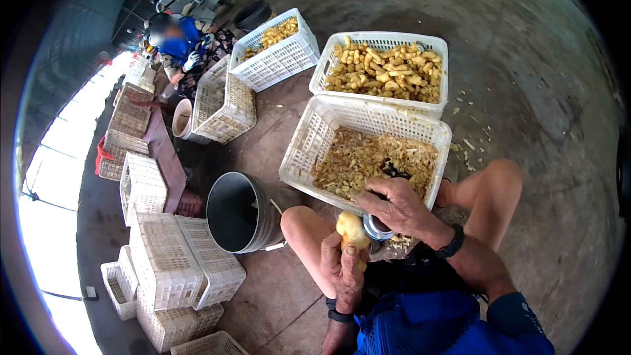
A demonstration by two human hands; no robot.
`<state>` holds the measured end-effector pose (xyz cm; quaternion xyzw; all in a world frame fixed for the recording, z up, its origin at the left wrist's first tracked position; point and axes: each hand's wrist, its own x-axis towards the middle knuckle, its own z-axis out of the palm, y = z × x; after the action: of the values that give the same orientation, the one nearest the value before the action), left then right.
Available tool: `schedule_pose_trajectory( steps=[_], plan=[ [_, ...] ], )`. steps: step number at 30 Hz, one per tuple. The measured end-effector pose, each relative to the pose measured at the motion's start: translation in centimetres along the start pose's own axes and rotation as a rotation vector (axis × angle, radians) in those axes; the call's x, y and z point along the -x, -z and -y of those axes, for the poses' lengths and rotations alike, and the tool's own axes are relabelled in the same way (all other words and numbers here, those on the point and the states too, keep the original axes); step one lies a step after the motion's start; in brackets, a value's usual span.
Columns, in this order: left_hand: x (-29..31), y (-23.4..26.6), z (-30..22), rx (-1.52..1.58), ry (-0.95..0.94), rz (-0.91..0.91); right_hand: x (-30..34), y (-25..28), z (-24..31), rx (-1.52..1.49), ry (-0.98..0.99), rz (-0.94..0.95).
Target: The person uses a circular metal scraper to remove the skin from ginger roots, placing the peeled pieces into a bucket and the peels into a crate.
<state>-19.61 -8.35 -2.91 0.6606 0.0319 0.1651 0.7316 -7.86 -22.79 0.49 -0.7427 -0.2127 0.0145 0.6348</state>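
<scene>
Between the knees, low in the view, the left hand has its fingers curled tight around a pale yellow, knobbly root piece, smooth where its skin is off. Just beside it the right hand closes its fingers over a small round metal tool with a shiny rim, held against the root. Both wrists wear dark bands. Right behind the hands stands a white plastic lattice crate holding thin, flaky tan peelings. Beyond it a second white crate is heaped with lumpy yellow roots. To the left a dark metal bucket lies tipped on the stained concrete floor. Stacked white crates fill the lower left, and another person in blue sits farther off
</scene>
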Motion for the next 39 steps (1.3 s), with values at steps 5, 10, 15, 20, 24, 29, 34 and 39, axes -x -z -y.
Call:
schedule_pose_trajectory(
  steps=[5,10,15,20,24,29,34,39],
  plan=[
    [0.4,1.2,0.7,0.296,-0.09,-0.026,0.1,2.2,-1.5,0.048,-0.17,0.093],
    [-0.3,1.4,1.3,0.338,-0.063,-0.02,0.1,-0.6,1.9,-0.215,-0.144,0.08],
    [-0.3,2.5,2.5,0.164,-0.18,0.047,0.7,-1.3,1.0,-0.26,-0.209,0.116],
    [0.4,2.9,2.9,0.221,-0.076,-0.022,1.9,0.6,-0.2,-0.052,-0.15,0.142],
    [-1.3,2.2,0.9,0.202,-0.149,-0.143,2.3,0.5,-0.1,-0.111,-0.212,0.043],
    [-0.8,3.3,2.2,0.255,-0.174,0.017,0.8,-2.0,3.0,-0.273,-0.184,-0.005],
    [-0.5,3.4,1.8,0.054,-0.205,0.127,2.1,-1.4,1.5,-0.096,-0.147,-0.015],
    [-2.3,1.2,-0.8,0.123,-0.193,-0.286,4.4,-0.7,-3.4,0.131,-0.092,-0.006]
  ],
)
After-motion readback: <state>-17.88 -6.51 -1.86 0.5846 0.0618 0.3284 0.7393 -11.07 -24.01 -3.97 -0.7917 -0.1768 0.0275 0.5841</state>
